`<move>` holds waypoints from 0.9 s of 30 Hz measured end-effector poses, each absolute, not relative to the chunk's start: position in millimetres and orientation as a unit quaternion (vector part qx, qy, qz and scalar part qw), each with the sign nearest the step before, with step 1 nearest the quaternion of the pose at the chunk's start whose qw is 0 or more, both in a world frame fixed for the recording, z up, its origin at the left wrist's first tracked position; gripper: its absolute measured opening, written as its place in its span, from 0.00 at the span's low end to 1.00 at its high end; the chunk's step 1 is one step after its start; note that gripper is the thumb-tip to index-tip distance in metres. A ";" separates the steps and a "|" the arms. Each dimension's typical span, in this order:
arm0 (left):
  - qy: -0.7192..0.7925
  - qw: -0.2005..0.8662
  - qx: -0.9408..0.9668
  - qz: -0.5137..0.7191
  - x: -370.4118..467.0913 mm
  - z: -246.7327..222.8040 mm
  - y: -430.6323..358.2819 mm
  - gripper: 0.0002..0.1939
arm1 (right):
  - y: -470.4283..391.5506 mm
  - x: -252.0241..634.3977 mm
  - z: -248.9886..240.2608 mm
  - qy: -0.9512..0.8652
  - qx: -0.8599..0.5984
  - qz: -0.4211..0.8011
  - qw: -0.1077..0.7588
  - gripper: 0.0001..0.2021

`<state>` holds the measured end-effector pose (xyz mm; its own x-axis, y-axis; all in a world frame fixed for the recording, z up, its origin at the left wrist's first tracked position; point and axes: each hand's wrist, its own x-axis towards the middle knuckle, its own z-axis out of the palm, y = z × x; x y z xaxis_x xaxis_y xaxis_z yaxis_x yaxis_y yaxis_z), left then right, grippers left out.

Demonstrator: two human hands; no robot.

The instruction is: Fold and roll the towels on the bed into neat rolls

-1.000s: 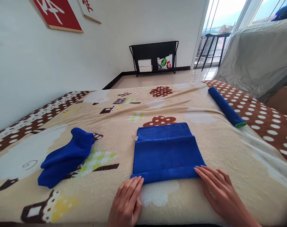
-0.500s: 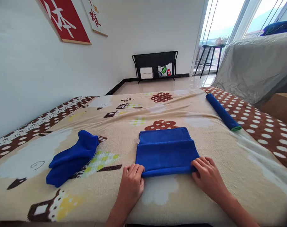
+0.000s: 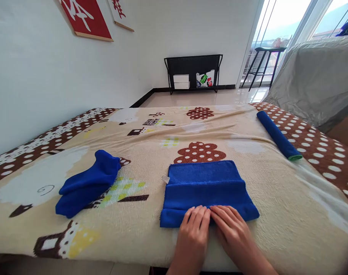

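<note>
A blue towel (image 3: pixel 205 191) lies flat on the blanket in front of me, with a crease across it and a small white tag at its left edge. Its near edge is turned over into a low roll. My left hand (image 3: pixel 194 229) and my right hand (image 3: pixel 231 227) are side by side at the middle of that roll, fingers together and curled over it. The thumbs are mostly hidden. To the left lies a crumpled blue cloth (image 3: pixel 89 183), touched by neither hand. A rolled blue towel (image 3: pixel 277 133) with a green edge rests at the right.
The patterned cream blanket (image 3: pixel 145 149) covers the bed, with brown polka-dot borders. Beyond it a black rack (image 3: pixel 193 63) stands against the wall. A dark stool (image 3: pixel 262 63) is near the window. Grey sheeting (image 3: pixel 320 72) covers something bulky at the right.
My hands have moved inward from the two near corners to the middle of the rolled edge. The towel's near edge sits closer to me, and its corners are uncovered.
</note>
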<state>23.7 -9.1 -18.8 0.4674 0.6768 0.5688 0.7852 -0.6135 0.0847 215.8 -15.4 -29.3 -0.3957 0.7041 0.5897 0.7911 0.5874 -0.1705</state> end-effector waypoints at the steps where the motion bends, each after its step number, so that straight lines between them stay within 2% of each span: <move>1: -0.436 0.097 -0.851 -0.276 14.7 -23.6 -8.6 0.19 | -16.4 225.4 -33.4 -0.831 -0.459 -0.073 0.305 0.16; 5: -0.512 0.144 -0.818 -0.221 -41.3 -32.0 -9.6 0.24 | -24.2 273.3 -44.3 -0.798 -0.538 -0.110 0.247 0.22; 9: -0.537 0.178 -0.793 -0.226 -40.6 -19.9 -15.3 0.24 | -27.2 255.8 -37.9 -0.785 -0.541 -0.135 0.270 0.23; 12: -0.447 0.134 -0.854 -0.229 -8.0 -10.9 -15.4 0.24 | -21.2 214.3 -30.4 -0.832 -0.466 -0.088 0.287 0.23; 14: -0.409 0.114 -0.880 -0.212 2.3 -11.1 -11.8 0.23 | -15.4 203.3 -29.9 -0.847 -0.456 -0.067 0.263 0.21; 18: -0.497 0.127 -0.843 -0.159 -19.7 -20.2 -3.6 0.24 | -8.9 237.5 -37.7 -0.806 -0.549 -0.096 0.199 0.23; 22: -0.562 0.130 -0.799 -0.168 -22.9 -20.2 -2.6 0.23 | -9.8 258.0 -37.8 -0.761 -0.603 -0.135 0.196 0.22; 27: -0.476 0.003 -0.865 -0.159 28.8 -7.9 9.4 0.23 | -1.3 210.7 -27.0 -0.836 -0.517 -0.056 0.175 0.21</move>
<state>28.8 9.4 -7.9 0.4967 0.8220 0.2787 0.8242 -0.5473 0.1454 210.7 -1.3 -27.0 -0.4035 0.8450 0.3508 0.8841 0.4588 -0.0883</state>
